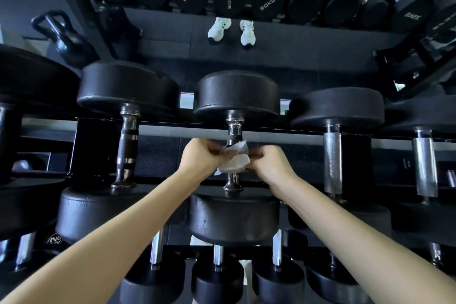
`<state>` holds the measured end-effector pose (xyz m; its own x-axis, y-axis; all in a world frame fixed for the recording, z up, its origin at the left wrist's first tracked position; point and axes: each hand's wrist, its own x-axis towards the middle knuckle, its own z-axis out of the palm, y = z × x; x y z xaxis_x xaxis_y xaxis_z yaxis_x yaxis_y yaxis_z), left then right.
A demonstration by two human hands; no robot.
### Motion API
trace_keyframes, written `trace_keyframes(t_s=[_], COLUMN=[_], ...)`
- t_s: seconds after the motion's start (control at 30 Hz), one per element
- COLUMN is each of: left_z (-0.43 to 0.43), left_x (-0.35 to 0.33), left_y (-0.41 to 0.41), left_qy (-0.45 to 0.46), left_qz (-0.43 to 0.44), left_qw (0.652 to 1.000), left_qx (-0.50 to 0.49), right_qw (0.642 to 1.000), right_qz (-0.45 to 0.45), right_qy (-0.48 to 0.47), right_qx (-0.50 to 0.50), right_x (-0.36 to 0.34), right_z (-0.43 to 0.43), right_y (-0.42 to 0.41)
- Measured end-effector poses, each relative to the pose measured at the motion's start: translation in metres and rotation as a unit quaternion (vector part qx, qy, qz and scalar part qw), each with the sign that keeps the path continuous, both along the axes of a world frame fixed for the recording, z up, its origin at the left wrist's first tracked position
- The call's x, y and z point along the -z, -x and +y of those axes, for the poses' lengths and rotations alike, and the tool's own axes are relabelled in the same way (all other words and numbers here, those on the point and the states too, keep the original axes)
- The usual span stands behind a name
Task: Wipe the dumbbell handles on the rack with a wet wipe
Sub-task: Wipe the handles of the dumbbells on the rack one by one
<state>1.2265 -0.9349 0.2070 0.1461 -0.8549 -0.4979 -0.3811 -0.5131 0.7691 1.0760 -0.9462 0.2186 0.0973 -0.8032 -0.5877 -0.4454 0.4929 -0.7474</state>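
A black dumbbell with a chrome handle lies on the rack's top tier, straight ahead. A white wet wipe is wrapped over the middle of that handle. My left hand pinches the wipe from the left side. My right hand pinches its right edge. The handle's middle is hidden under the wipe and fingers. Its two black heads stand in front of and behind my hands.
Neighbouring dumbbells flank it, one at the left and one at the right. A lower tier of dumbbells shows beneath. A mirror behind reflects white shoes, a kettlebell and more dumbbells.
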Motion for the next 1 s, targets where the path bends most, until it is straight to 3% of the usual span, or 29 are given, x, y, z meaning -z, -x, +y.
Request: trace_keyframes(t_s=[0.17, 0.3, 0.4, 0.53, 0.6, 0.7, 0.87, 1.0], left_z=[-0.026, -0.027, -0.02, -0.017, -0.016, -0.013, -0.012, -0.01], left_x=[-0.002, -0.001, -0.002, -0.003, -0.002, -0.003, -0.001, 0.004], left_y=[0.007, 0.005, 0.003, 0.004, 0.002, 0.0, 0.004, 0.014], left_qy=[0.042, 0.057, 0.063, 0.056, 0.032, 0.004, 0.067, 0.057], left_qz=[0.042, 0.021, -0.002, -0.009, 0.047, 0.131, 0.053, 0.036], left_qw=[0.994, 0.996, 0.996, 0.997, 0.995, 0.986, 0.995, 0.991], left_qx=[-0.087, -0.072, -0.063, -0.052, -0.083, -0.102, -0.049, -0.119], right_qw=[0.989, 0.987, 0.971, 0.988, 0.985, 0.984, 0.953, 0.945], right_qz=[-0.059, -0.077, -0.167, -0.052, -0.006, -0.012, -0.104, -0.116], right_qy=[0.02, 0.008, -0.014, 0.1, 0.13, 0.103, 0.011, -0.013], right_qx=[0.138, 0.139, 0.17, 0.108, 0.11, 0.142, 0.284, 0.307], right_x=[0.003, 0.005, -0.001, 0.0, 0.004, 0.005, -0.003, -0.006], right_z=[-0.028, -0.028, -0.019, -0.013, -0.014, -0.018, -0.024, -0.016], right_y=[-0.019, -0.017, -0.014, -0.025, -0.028, -0.028, -0.038, -0.035])
